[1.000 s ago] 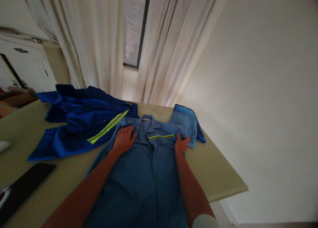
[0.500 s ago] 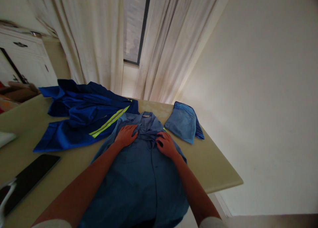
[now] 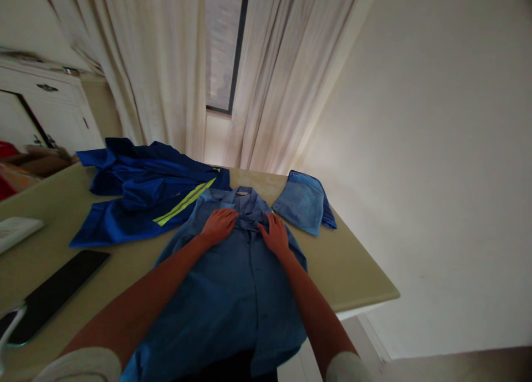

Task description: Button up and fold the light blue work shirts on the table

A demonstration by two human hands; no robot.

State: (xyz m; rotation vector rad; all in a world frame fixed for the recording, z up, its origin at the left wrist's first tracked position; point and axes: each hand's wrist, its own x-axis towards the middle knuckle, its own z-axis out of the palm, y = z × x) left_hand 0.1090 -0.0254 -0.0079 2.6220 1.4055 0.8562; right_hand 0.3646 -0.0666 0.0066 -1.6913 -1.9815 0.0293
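A light blue work shirt [image 3: 236,293] lies front up on the beige table [image 3: 357,271], its collar pointing away from me. My left hand [image 3: 219,225] rests flat on the shirt's chest just left of the placket, fingers spread. My right hand [image 3: 275,234] presses flat on the chest right of the placket, close to the collar. Neither hand grips the cloth. The shirt's right sleeve [image 3: 302,203] spreads out toward the table's far right corner. The lower hem hangs over the near table edge.
A darker blue jacket with a yellow reflective stripe [image 3: 145,199] lies crumpled at the back left. A black tablet [image 3: 54,293] and a white object [image 3: 16,229] sit at the left. Curtains [image 3: 166,71] and a white wall [image 3: 436,149] stand behind and to the right.
My right hand moved from the shirt's right shoulder in to the chest near the collar. The left hand stayed on the left chest. The view drifted slightly.
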